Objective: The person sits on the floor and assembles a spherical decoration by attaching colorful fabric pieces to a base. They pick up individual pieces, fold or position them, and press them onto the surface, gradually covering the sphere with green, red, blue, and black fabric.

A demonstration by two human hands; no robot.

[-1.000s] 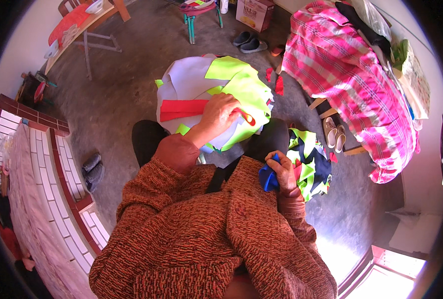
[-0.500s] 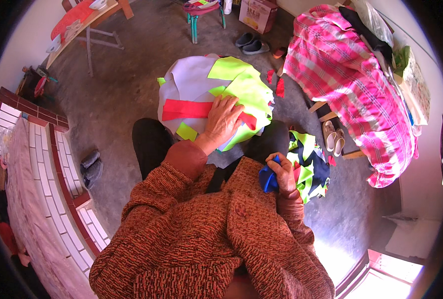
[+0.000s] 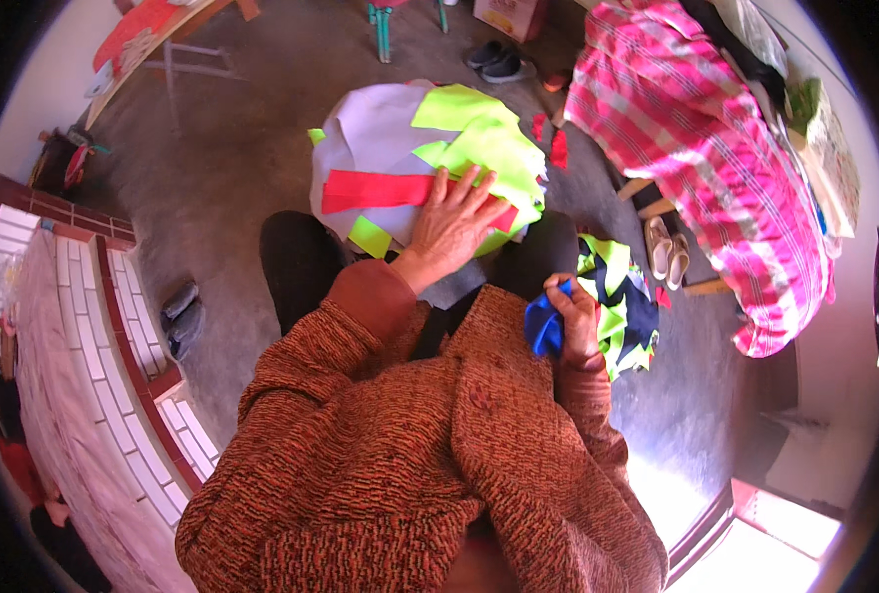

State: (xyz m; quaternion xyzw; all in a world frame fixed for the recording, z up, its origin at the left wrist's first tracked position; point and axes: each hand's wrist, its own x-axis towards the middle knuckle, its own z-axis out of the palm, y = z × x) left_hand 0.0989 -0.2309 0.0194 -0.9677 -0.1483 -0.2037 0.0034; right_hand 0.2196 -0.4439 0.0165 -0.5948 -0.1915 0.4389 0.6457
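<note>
A rounded heap of cloth pieces (image 3: 375, 124) lies before my knees, with lavender and neon yellow-green pieces on top. Across it runs a red cloth strip (image 3: 375, 190). My left hand (image 3: 451, 222) rests flat over the strip, fingers spread, hiding part of it. By my right thigh, my right hand (image 3: 580, 318) is closed around a crumpled blue piece of cloth (image 3: 545, 324), which hangs out on the thumb side. Just beyond that hand is a second pile of neon yellow-green and dark scraps (image 3: 637, 321), partly covered by my hand and leg.
Red scraps (image 3: 558, 150) lie on the concrete floor. Dark shoes (image 3: 499, 64) and pale slippers (image 3: 665, 255) stand farther off. At the right, a pink plaid cloth (image 3: 677, 148) drapes over furniture. A folding table (image 3: 163, 40) is at the far left, a brick-edged platform (image 3: 113, 336) nearer.
The view has tilted slightly. My left hand has slid a little right along the red strip, its fingers spreading wider. My right hand has lifted slightly with the blue cloth, which is turned differently.
</note>
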